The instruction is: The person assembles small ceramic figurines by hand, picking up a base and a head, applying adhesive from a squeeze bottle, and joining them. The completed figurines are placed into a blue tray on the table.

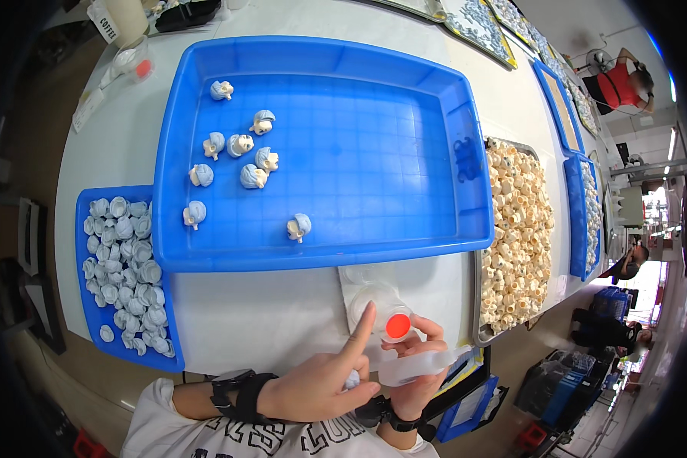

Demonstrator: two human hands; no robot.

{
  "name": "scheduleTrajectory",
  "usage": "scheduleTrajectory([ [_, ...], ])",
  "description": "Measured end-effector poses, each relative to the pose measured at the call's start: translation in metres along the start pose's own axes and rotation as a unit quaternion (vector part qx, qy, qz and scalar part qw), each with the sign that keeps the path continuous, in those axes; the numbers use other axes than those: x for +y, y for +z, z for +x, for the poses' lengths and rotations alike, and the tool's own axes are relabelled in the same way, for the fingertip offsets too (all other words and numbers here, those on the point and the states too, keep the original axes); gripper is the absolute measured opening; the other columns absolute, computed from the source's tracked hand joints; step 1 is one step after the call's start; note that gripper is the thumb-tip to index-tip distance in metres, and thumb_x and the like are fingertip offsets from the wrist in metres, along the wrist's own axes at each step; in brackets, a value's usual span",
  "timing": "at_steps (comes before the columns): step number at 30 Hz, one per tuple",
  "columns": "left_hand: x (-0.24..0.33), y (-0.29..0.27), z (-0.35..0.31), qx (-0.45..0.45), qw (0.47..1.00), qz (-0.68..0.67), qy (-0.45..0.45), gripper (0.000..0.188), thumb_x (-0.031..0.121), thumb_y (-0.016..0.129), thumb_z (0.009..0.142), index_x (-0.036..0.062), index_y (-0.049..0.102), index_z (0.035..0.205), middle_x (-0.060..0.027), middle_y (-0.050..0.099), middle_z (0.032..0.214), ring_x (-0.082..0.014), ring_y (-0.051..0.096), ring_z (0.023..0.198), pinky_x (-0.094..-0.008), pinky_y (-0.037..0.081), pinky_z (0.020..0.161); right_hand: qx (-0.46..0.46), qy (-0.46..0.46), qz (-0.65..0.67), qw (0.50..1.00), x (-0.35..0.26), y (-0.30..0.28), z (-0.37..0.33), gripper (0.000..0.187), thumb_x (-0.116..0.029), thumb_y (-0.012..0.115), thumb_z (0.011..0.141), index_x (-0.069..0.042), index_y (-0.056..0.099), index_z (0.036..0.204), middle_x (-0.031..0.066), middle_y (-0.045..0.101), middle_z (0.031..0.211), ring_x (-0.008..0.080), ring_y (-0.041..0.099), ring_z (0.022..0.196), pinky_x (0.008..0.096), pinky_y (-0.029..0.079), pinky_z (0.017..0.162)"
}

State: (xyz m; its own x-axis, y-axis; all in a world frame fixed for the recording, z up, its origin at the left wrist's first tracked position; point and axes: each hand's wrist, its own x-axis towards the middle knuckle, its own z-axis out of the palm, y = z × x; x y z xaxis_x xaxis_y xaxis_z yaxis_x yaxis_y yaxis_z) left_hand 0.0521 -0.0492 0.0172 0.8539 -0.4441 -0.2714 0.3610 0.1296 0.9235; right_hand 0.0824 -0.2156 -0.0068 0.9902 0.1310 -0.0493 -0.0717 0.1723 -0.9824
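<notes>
My left hand (313, 388) has its index finger stretched upward, while its other fingers curl round a small pale-blue hair piece (352, 379), mostly hidden. In my right hand (416, 393) lies a translucent white squeeze bottle (412, 369) with a narrow nozzle, tilted nearly level. Just beyond it is a small clear round container with an orange-red disc (398, 327); a right fingertip is close to its edge, and whether they touch I cannot tell. Farther off, a large blue bin (359, 168) holds several doll heads (253, 176) with pale-blue hair, mostly on its left.
Left of the bin, a blue tray (84, 229) is heaped with pale-blue hair pieces. At the right, a metal tray (478, 298) is full of cream doll heads (515, 229). Other trays line the table's far right, and people are in the background. A clear cup (133, 65) stands far left.
</notes>
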Motion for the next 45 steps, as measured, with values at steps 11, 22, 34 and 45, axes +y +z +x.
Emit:
scheduleTrajectory([
  [11, -0.005, 0.013, 0.023, 0.026, 0.999, 0.013, 0.039, 0.087, 0.005, 0.053, 0.082, -0.0019, -0.015, 0.136, -0.0086, 0.054, 0.065, -0.0176, 0.052, 0.055, -0.0272, 0.044, 0.056, 0.062, -0.015, 0.007, 0.998, -0.002, -0.006, 0.011, 0.052, -0.050, 0.061, 0.077, 0.001, 0.050, 0.082, 0.0203, 0.042, 0.119, 0.0281, 0.058, 0.085, 0.0356, 0.053, 0.068],
  [22, -0.004, 0.017, 0.027, 0.032, 0.998, 0.028, 0.038, 0.087, 0.004, 0.054, 0.081, -0.0009, -0.013, 0.137, -0.0075, 0.054, 0.065, -0.0155, 0.052, 0.053, -0.0266, 0.044, 0.052, 0.057, -0.035, -0.021, 0.998, -0.004, -0.010, 0.017, 0.051, -0.050, 0.062, 0.076, 0.000, 0.053, 0.080, 0.0196, 0.043, 0.119, 0.0264, 0.059, 0.084, 0.0361, 0.050, 0.069],
  [34, 0.000, 0.004, 0.013, 0.025, 1.000, -0.015, 0.004, 0.080, 0.004, 0.053, 0.082, -0.0005, -0.002, 0.139, -0.0036, 0.053, 0.064, -0.0086, 0.048, 0.058, -0.0228, 0.041, 0.057, 0.023, -0.045, -0.013, 0.999, 0.001, -0.015, 0.014, 0.053, -0.050, 0.062, 0.076, 0.002, 0.053, 0.082, 0.0210, 0.041, 0.119, 0.0284, 0.060, 0.082, 0.0385, 0.052, 0.069],
  [45, 0.017, -0.021, -0.021, 0.058, 0.998, 0.002, 0.000, 0.058, 0.003, 0.055, 0.079, -0.0009, 0.032, 0.133, -0.0031, 0.058, 0.065, -0.0076, 0.052, 0.060, -0.0212, 0.042, 0.062, 0.015, -0.051, -0.071, 0.996, -0.001, -0.015, 0.016, 0.056, -0.055, 0.055, 0.080, 0.000, 0.047, 0.083, 0.0294, 0.042, 0.123, 0.0304, 0.064, 0.071, 0.0275, 0.052, 0.054],
])
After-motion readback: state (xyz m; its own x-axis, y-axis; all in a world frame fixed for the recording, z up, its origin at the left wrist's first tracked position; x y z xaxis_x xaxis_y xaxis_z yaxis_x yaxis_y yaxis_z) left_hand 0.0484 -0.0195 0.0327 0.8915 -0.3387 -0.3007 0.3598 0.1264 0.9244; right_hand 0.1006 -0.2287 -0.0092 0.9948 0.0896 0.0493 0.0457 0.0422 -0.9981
